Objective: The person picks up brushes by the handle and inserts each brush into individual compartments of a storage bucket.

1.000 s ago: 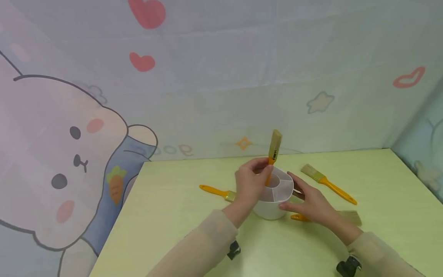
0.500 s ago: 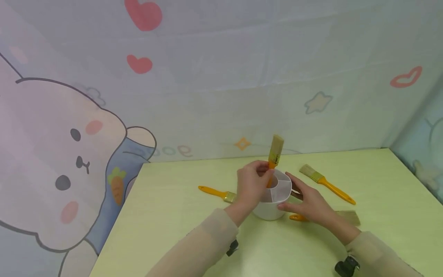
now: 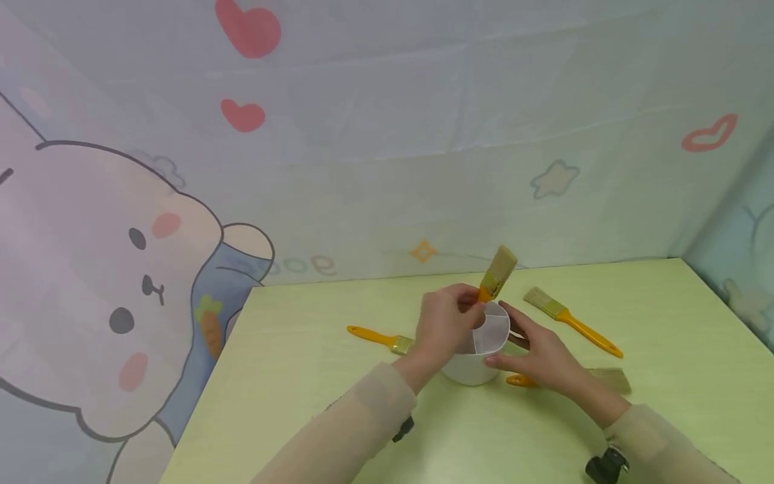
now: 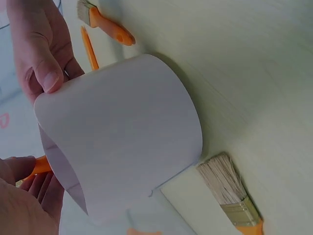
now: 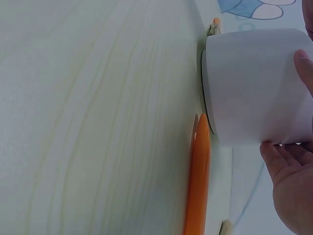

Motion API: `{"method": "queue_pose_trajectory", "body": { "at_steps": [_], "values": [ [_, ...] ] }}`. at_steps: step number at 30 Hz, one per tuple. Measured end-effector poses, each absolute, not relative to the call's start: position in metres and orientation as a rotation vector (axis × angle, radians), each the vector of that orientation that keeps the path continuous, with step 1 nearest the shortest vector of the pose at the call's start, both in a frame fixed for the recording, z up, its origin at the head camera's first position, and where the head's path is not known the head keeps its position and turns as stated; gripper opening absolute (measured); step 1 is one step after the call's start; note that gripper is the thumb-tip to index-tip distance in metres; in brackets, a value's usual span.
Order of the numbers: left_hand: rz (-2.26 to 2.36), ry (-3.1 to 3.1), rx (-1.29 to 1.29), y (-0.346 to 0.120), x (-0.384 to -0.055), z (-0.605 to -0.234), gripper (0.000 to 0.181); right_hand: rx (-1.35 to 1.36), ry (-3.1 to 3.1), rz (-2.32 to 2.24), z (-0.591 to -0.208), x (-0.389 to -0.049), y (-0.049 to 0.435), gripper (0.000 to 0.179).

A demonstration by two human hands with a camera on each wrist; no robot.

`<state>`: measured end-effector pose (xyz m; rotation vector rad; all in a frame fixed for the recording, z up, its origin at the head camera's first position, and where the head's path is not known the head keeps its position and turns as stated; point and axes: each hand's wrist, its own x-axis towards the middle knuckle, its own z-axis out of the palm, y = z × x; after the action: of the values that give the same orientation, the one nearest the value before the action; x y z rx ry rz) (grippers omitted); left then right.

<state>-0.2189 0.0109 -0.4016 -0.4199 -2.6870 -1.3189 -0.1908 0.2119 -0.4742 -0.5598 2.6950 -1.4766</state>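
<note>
My left hand (image 3: 443,326) pinches a paintbrush (image 3: 499,270) by its orange handle, bristles up and leaning to the right. The lower handle reaches over the opening of a white divided holder (image 3: 471,371) and is hidden behind the fingers. In the left wrist view the orange handle (image 4: 42,165) shows between thumb and fingers at the holder's rim. On the holder's right side, my right hand (image 3: 541,353) grips the wall, thumb in front and fingers behind. Thin partitions split the holder's inside into compartments.
Left of the holder lies a paintbrush (image 3: 373,335), its bristles partly hidden by the left hand. Another paintbrush (image 3: 574,323) lies at the right rear. A third (image 3: 612,380) lies under the right forearm. A printed cloth (image 3: 375,134) hangs behind the table (image 3: 290,390).
The paintbrush in my left hand has come down and tilted to the right, its bristles now lower. My left hand has shifted slightly down and right. The right hand keeps its grip on the holder.
</note>
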Motion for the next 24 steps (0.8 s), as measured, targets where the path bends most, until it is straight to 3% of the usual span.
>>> {"method": "queue_pose_trajectory", "body": {
  "at_steps": [24],
  "values": [
    [-1.107,-2.754,-0.469,0.0119,-0.2176,-0.3948,0.018,-0.58,2.702,-1.488,-0.474,-0.1929,0.2108,0.102]
  ]
}}
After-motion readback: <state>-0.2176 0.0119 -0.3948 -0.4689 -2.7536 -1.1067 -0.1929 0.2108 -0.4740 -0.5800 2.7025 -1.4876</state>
